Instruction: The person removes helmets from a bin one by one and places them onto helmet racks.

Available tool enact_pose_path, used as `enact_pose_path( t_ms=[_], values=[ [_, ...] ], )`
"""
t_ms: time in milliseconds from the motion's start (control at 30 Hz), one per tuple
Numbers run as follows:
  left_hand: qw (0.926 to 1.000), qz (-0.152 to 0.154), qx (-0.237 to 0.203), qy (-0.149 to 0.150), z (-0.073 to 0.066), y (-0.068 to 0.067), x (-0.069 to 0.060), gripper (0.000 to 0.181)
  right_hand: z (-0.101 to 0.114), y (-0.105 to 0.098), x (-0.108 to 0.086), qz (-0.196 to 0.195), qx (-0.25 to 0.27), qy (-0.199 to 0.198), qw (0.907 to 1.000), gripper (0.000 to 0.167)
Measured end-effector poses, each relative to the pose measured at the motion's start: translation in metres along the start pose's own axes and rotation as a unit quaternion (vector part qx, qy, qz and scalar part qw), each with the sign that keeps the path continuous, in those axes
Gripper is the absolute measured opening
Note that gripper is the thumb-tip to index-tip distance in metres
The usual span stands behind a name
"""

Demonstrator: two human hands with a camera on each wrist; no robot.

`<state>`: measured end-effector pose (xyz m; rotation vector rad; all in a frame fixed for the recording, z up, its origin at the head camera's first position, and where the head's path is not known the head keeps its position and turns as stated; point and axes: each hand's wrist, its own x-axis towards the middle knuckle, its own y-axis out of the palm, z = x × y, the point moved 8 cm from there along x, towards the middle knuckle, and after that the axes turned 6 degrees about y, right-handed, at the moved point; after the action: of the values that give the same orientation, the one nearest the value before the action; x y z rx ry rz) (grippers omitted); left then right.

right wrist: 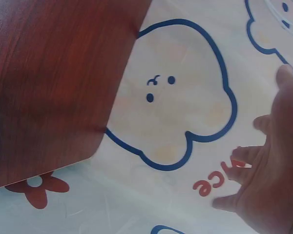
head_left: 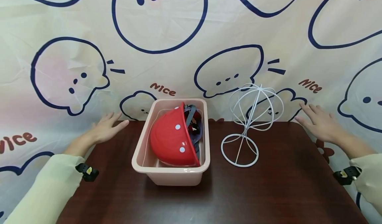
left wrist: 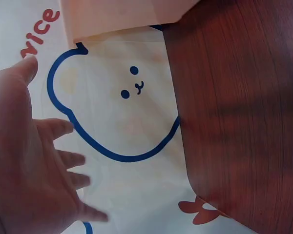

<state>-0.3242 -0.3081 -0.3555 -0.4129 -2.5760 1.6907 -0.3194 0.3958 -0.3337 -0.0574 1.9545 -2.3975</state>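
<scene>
A red helmet (head_left: 170,137) with white dots lies on its side in a pale pink plastic bin (head_left: 171,170), its grey straps facing right. Right of the bin a white wire stand (head_left: 239,166) with a rounded cage top stands upright. My left hand (head_left: 105,128) is held out left of the bin near the table's back left corner, fingers spread, touching nothing. Over by the back right corner, my right hand (head_left: 320,124) is likewise stretched out with spread fingers, apart from the stand. Both wrist views show the hands holding nothing.
The dark brown wooden table (head_left: 256,194) carries the bin and the stand. Behind it hangs a cream cloth (head_left: 176,71) printed with blue-outlined cartoon shapes. Black devices are strapped at both wrists, over pale sleeves (head_left: 44,187).
</scene>
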Motion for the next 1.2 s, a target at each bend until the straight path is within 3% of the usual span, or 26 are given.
enact_pose_path(
  t_ms=[167,300,367,533,600,700,967,1100,1200],
  values=[
    [0.9947,0.020,-0.094,0.035,-0.011,0.002,-0.007,0.087,-0.001,-0.006,-0.011,0.033,0.063,0.002,0.9975,0.081],
    [0.9830,0.041,-0.175,0.036,-0.014,0.007,-0.014,0.086,0.001,-0.007,-0.022,0.051,0.097,-0.003,0.9939,0.076],
    [0.9696,0.056,-0.235,0.038,-0.015,0.012,-0.017,0.083,0.005,-0.008,-0.029,0.060,0.108,-0.008,0.9923,0.071],
    [0.9206,0.086,-0.379,0.041,-0.019,0.022,-0.022,0.073,0.019,-0.008,-0.045,0.078,0.125,0.001,0.9891,0.067],
    [0.9043,0.094,-0.415,0.037,-0.021,0.025,-0.023,0.069,0.027,-0.008,-0.051,0.086,0.135,0.002,0.9871,0.065],
    [0.8875,0.108,-0.447,0.024,-0.025,0.031,-0.026,0.067,0.040,-0.007,-0.059,0.103,0.159,-0.008,0.9818,0.061],
    [0.8598,0.151,-0.488,0.010,-0.043,0.049,-0.031,0.071,0.072,-0.002,-0.078,0.178,0.224,-0.023,0.9580,0.057],
    [0.8578,0.155,-0.490,0.010,-0.050,0.052,-0.032,0.072,0.089,0.002,-0.086,0.214,0.274,-0.041,0.9367,0.053],
    [0.8580,0.151,-0.491,0.008,-0.052,0.053,-0.031,0.073,0.106,0.004,-0.090,0.240,0.320,-0.063,0.9145,0.049]
  ],
)
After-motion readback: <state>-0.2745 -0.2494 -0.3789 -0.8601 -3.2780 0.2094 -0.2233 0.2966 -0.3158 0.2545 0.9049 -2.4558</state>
